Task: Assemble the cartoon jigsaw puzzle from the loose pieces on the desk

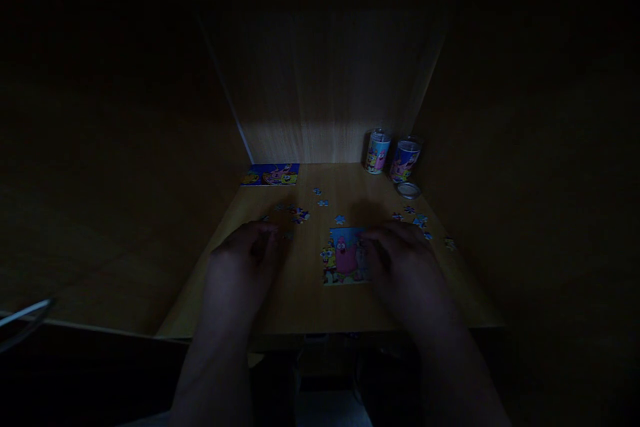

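Note:
A partly assembled jigsaw puzzle (345, 257) with cartoon figures lies on the wooden desk, its right part hidden by my right hand. My right hand (403, 257) is closed in a pinch at the puzzle's upper right edge; the dim light hides what its fingertips hold, if anything. To the left, my left hand (243, 260) has thumb and fingers pinched together. Beside it are loose jigsaw pieces (300, 215), and whatever its fingers may hold cannot be made out. A single blue piece (340, 219) lies just above the puzzle.
Two printed cans (377, 152) (404, 161) stand at the back right, with a round lid (409, 190) in front. More loose pieces (419, 220) lie on the right. A finished picture strip (273, 174) is at the back left. Wooden panels (325, 80) enclose the desk.

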### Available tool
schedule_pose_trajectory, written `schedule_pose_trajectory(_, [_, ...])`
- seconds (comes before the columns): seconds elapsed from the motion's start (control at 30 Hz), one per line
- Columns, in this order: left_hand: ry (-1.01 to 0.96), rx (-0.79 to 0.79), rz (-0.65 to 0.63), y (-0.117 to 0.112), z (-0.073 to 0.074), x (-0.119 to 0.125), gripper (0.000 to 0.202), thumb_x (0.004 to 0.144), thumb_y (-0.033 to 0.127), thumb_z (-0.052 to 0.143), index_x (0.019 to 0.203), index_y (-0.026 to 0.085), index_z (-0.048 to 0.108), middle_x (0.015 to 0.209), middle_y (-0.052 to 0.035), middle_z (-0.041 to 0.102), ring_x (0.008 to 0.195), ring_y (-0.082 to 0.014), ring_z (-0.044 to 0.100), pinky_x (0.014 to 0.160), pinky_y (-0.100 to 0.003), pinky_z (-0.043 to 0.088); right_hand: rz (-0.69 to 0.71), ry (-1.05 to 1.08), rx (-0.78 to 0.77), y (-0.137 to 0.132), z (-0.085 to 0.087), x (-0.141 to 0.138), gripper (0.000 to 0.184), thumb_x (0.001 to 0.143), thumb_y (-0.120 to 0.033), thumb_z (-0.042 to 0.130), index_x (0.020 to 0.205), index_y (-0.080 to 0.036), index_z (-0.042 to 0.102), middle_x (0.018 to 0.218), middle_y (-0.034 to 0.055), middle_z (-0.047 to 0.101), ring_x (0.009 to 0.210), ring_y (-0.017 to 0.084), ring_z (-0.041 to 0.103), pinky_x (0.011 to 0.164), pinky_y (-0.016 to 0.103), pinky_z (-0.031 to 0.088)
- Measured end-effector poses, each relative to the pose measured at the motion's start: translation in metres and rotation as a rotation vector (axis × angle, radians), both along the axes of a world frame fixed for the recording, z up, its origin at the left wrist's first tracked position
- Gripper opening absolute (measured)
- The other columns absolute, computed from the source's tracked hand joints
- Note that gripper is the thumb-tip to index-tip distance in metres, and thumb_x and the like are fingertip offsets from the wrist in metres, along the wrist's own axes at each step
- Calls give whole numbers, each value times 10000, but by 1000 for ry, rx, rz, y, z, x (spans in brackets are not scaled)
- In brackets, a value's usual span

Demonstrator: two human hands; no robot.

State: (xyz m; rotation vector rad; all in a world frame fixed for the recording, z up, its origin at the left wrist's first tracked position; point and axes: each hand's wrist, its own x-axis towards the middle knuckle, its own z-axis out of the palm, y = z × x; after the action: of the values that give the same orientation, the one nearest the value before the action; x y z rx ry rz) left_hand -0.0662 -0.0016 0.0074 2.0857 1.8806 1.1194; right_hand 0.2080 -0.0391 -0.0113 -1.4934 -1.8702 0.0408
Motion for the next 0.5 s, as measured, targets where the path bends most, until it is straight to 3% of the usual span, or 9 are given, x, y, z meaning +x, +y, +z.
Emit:
schedule_pose_trajectory(0.07, [-17,-16,4,1,-2,0,213,1009,407,620,1050,266,773,1005,-40,828,815,-235,768,743,-343,547,-166,-76,2,-6,2,12,190,1033,-181,592,1126,-162,757,1189,178,734,1110,390,665,1026,562,533])
schedule_pose_trajectory(0.17, [-24,-27,25,1,-3,2,238,1011,434,621,1058,262,778,993,-35,826,807,-230,766,719,-332,529,-394,-221,-114,-19,1,33,255,1028,-199,523,1120,-113,745,1114,261,727,1000,442,689,913,605,559])
schedule_pose_trajectory(0.37, [-39,-47,9,1,-1,6,259,1021,434,596,1042,254,781,983,-29,829,814,-226,765,720,-322,520,-371,-186,-141,-37,-11,50,253,1082,-315,565,1005,-178,764,924,237,726,935,434,739,843,555,594])
schedule_pose_trajectory(0.5, [-32,-51,-2,0,1,8,231,1000,396,604,1039,254,782,982,-33,827,784,-222,756,703,-324,521,-393,-132,-152,-36,-13,51,335,1115,-327,487,1051,-220,798,844,184,718,753,388,738,690,522,601])
